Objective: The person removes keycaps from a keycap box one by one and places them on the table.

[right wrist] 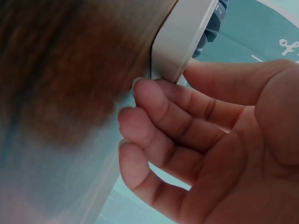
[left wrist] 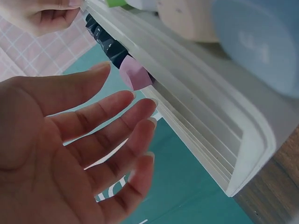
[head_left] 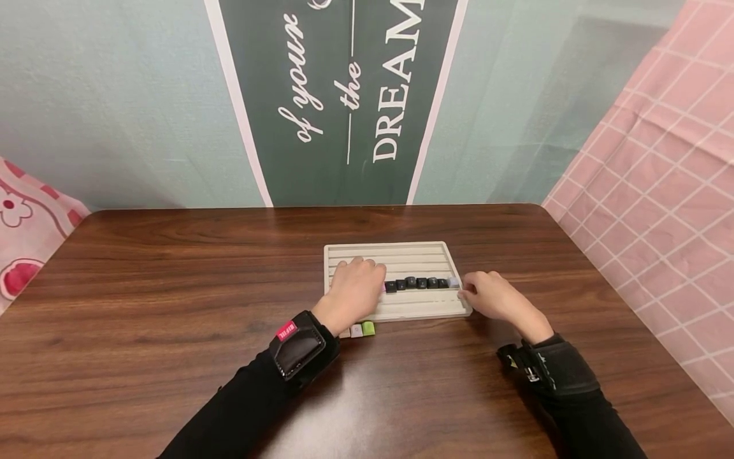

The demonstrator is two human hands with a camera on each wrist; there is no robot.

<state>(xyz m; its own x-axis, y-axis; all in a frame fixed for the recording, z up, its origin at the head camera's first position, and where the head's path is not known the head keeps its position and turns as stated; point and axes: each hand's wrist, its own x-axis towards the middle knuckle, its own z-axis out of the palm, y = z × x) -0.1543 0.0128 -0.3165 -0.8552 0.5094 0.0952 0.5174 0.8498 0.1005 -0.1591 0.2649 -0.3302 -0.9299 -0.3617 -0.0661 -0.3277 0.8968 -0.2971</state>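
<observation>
1. Where the arms come in from the near side, black sleeves end in black wrist straps, the left one carrying a red tag.
2. Next come loose keycaps just outside the near edge of a cream tray: a green keycap, a white keycap and a beige keycap, with a blue keycap seen close up in the left wrist view.
3. The right hand pinches the tray's right edge between thumb and fingers.
4. The left hand is over the tray's left part, released, its fingers loosely spread, the thumb tip just beside a pink keycap.
5. The pink keycap is at the left end of a row set along one groove of the tray: black keycaps side by side, then a pale grey keycap at the right end.
6. Beyond the tray, the brown table runs back to a blue-green backdrop whose dark panel bears white lettering, including "DREAM".
7. Pink gridded cloth hangs on the right.
</observation>
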